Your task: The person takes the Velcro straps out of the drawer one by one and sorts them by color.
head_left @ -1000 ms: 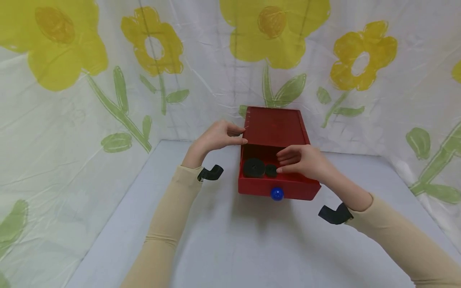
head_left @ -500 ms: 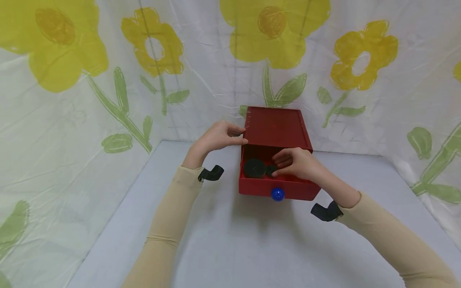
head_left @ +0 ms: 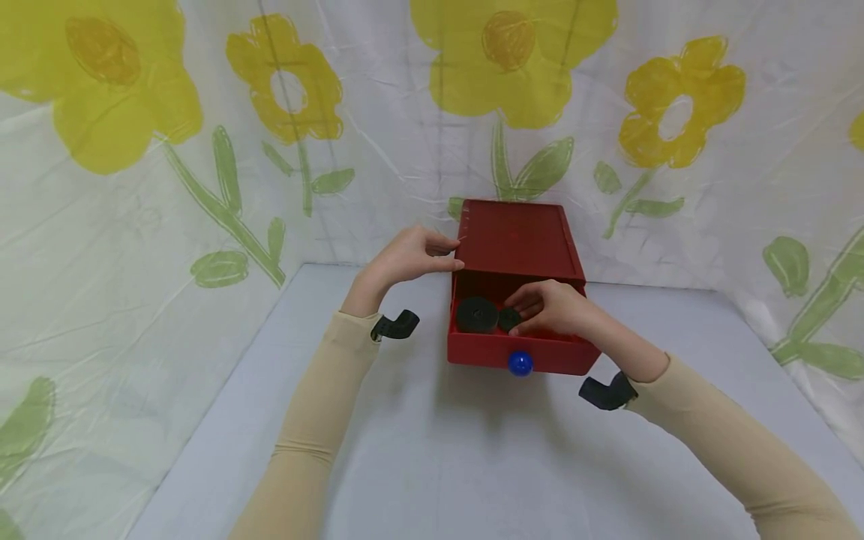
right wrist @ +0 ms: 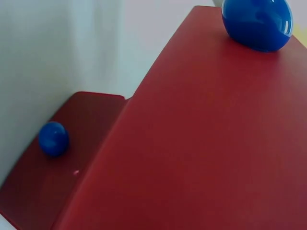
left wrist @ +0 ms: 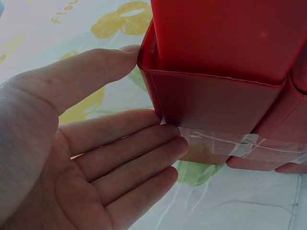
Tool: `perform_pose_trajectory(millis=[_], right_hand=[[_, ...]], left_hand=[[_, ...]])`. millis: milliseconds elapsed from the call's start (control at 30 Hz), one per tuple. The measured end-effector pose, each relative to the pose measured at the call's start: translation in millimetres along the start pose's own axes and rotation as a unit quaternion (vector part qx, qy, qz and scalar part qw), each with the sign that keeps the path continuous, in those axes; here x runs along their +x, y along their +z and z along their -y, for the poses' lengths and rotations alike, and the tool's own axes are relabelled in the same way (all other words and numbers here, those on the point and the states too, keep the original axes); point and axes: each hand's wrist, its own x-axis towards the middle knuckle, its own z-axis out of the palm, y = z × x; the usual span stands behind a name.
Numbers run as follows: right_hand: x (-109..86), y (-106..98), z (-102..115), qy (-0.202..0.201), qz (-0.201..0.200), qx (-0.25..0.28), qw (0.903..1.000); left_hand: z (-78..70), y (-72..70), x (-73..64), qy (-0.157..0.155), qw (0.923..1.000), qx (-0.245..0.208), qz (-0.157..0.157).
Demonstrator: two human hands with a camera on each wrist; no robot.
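Observation:
A red drawer cabinet (head_left: 516, 236) has its drawer (head_left: 516, 352) pulled out, with a blue knob (head_left: 520, 364) on the front. Inside, a large black disc (head_left: 476, 315) lies at the left beside a small black disc (head_left: 508, 320). My right hand (head_left: 550, 307) reaches into the drawer, thumb and fingertips on either side of the small disc, gripping its edge. The right wrist view shows only drawer fronts, the hand hidden. My left hand (head_left: 412, 253) rests along the cabinet's left side; in the left wrist view its thumb touches the front edge and its fingers lie nearly straight.
A lower drawer front (right wrist: 91, 129) with its own blue knob (right wrist: 53, 139) shows in the right wrist view. The cabinet stands at the back of a pale table (head_left: 432, 457), against a white curtain (head_left: 391, 172) printed with yellow flowers. Clear tape (left wrist: 216, 136) crosses the cabinet's side.
My right hand has moved left and slightly down inside the drawer, its thumb and fingertips coming around the small black disc. The left hand, the drawer and both discs stay in place.

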Motion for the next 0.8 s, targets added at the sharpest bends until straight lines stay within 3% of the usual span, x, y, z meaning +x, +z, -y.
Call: perform_pose_trajectory(millis=[500,800], right_hand=[[0.8,0.7,0.8,-0.006,-0.004,-0.012,0.9999],[-5.6,-3.4,5.3,-0.026,-0.034,-0.018,0.9989]], left_hand=[[-0.9,-1.6,-0.5,0.001,1.0000,0.004,-0.003],[-3.7,-0.2,-2.2,-0.008,0.9999,0.006,-0.001]])
